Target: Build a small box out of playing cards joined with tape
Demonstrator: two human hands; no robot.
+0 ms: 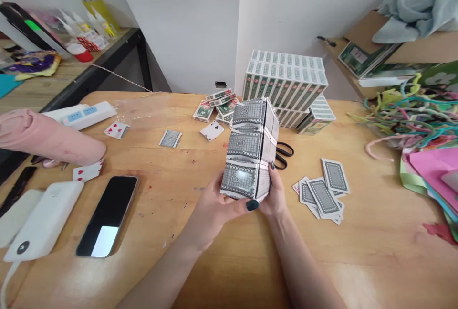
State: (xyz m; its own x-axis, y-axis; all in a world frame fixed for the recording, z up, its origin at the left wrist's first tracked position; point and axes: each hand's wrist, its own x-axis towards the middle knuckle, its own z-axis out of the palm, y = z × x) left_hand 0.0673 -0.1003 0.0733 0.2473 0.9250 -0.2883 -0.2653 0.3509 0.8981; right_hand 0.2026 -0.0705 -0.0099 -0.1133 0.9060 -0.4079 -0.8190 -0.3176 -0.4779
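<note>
Both hands hold up a tall box-shaped piece covered in grey-patterned playing cards (240,144), tilted above the table. My left hand (216,208) grips its lower left corner, with the thumb across the bottom edge. Against the lower right side presses my right hand (275,192), its fingers partly hidden behind the piece. Black scissor handles (284,155) show just behind it on the right. Loose playing cards (324,197) lie in an overlapping pile to the right. A single card (212,130) rests face up behind the piece, near a grey-backed card piece (170,138).
Stacked card boxes (286,77) stand at the back, with several loose card boxes (218,103) beside them. A phone (107,216), a white power bank (45,220) and a pink roll (53,134) lie left. Coloured strings (418,113) and pink paper (431,165) occupy the right edge.
</note>
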